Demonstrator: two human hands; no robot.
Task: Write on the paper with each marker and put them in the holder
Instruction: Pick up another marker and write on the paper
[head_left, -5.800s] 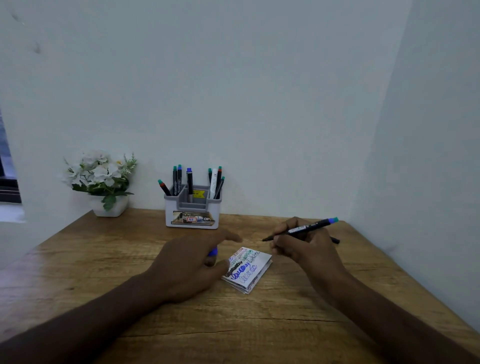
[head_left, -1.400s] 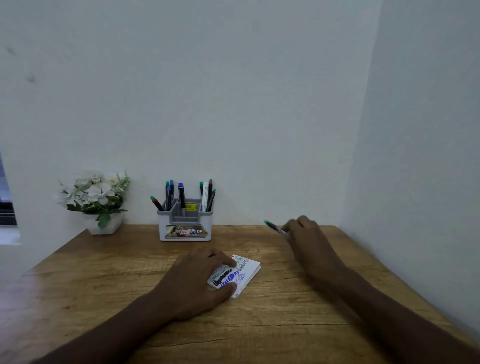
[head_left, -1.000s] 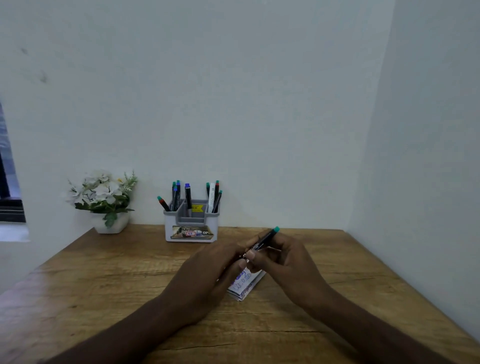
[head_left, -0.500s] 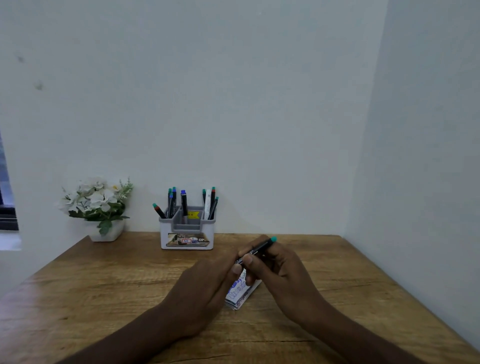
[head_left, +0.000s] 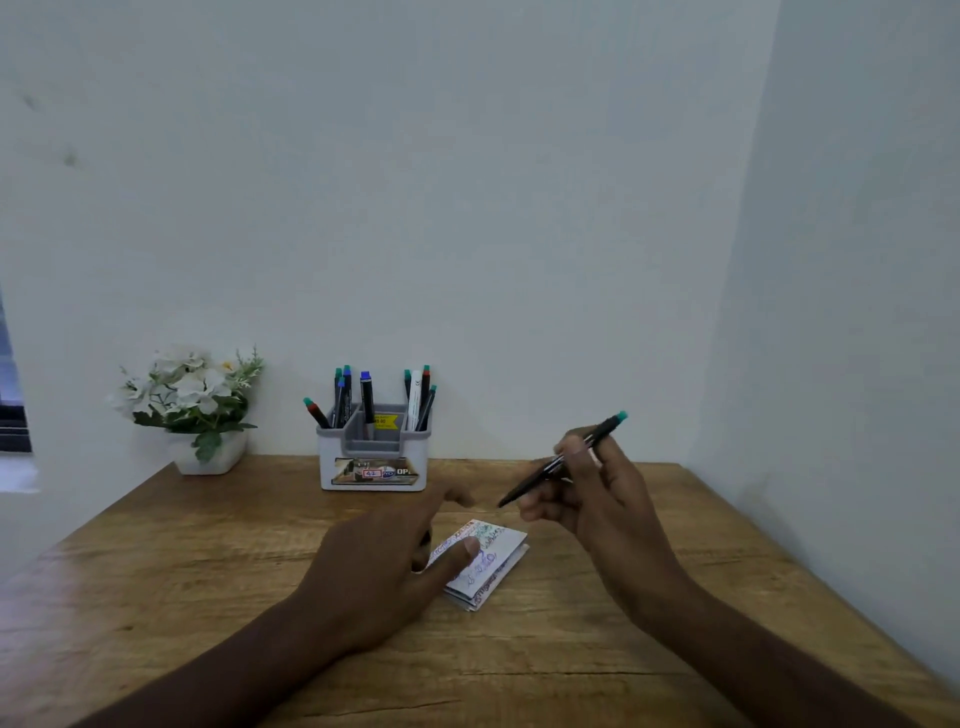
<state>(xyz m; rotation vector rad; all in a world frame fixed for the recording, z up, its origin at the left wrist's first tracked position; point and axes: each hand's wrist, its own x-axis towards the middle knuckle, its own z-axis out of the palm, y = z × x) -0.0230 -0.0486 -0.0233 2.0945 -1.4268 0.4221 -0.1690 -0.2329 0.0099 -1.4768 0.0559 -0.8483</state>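
Note:
A small folded paper (head_left: 496, 564) covered in coloured scribbles lies on the wooden table (head_left: 182, 582). My left hand (head_left: 389, 566) rests on the paper's left edge with the thumb pressing on it. My right hand (head_left: 597, 499) hovers above and to the right of the paper, holding a black marker (head_left: 563, 462). Its teal end points up and right, and its dark tip points down-left toward the paper. The grey-and-white holder (head_left: 374, 470) stands at the back against the wall with several markers upright in it.
A white pot of white flowers (head_left: 200, 410) stands at the back left of the table. A wall (head_left: 857, 364) runs close along the table's right side. Bare wood lies in front of the holder and on the left.
My hands were together at the marker over the paper and have come apart. The right hand carried the marker up and to the right. The left hand dropped onto the paper.

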